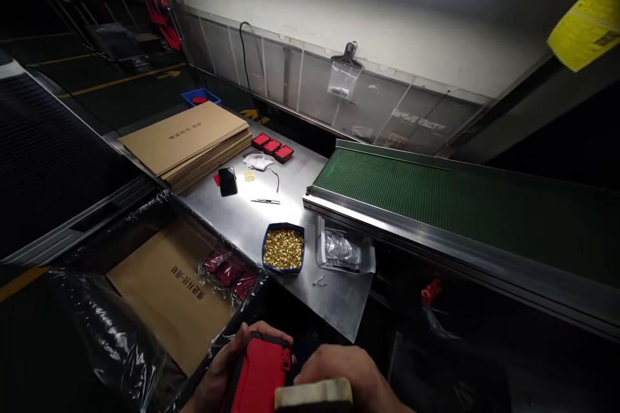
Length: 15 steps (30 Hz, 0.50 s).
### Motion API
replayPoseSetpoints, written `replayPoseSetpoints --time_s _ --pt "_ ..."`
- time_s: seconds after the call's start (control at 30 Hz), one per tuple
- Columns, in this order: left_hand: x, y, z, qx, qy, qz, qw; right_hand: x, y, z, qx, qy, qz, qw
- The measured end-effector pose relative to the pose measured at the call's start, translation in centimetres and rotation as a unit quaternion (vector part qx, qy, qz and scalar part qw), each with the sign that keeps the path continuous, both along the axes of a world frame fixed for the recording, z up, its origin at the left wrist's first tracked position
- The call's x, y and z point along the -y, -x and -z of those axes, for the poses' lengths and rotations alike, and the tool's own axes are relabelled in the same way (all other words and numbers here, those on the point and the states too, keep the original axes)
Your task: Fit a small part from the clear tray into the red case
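1. Head view: the left hand [220, 371] was wrapped around a red case [259, 374] with a black rim, fingers curled over its upper left edge, clamped on it at the bottom of the picture, off the near edge of the steel tabletop [290, 206].
2. The right hand [346, 371] lay closed on a pale block [314, 393], which sat just at the lower end of the red case; whether block and case touched could not be told.
3. Left of the hands stood an open box lined with clear plastic film [111, 335], a brown cardboard sheet [169, 297] lying in it with three bagged red pieces [230, 271] along its far right edge.
4. Near the tabletop's near edge sat a blue tray of small brass parts [283, 248], and just beside it, on the right, a clear tray of plastic bags [343, 251] partly under the conveyor.
5. The green conveyor belt [436, 200] ran off from the tabletop's right side.
6. At the tabletop's far left corner lay a stack of cardboard sheets [186, 142]; near it were a black phone [227, 181], tweezers [265, 201] and a row of three red cases [272, 146].
7. A binder clip holding a small bag [343, 74] hung on the clear back panel.
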<state>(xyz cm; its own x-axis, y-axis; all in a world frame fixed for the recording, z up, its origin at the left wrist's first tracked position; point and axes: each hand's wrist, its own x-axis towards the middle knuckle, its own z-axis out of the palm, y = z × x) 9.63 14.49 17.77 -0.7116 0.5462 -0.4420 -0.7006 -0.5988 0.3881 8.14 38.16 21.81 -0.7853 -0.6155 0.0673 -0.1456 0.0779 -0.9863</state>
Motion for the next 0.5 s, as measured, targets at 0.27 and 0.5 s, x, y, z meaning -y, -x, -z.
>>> replayPoseSetpoints --time_s 0.27,0.5 --pt "0.8 -0.9 -0.6 0.004 0.076 -0.046 0.996 3.5 -0.2 0.9 -0.162 -0.031 0.045 0.985" --pt "1.4 -1.7 -0.6 0.040 0.053 -0.065 0.996 4.7 -0.9 2.0 -0.170 -0.068 0.058 0.981"
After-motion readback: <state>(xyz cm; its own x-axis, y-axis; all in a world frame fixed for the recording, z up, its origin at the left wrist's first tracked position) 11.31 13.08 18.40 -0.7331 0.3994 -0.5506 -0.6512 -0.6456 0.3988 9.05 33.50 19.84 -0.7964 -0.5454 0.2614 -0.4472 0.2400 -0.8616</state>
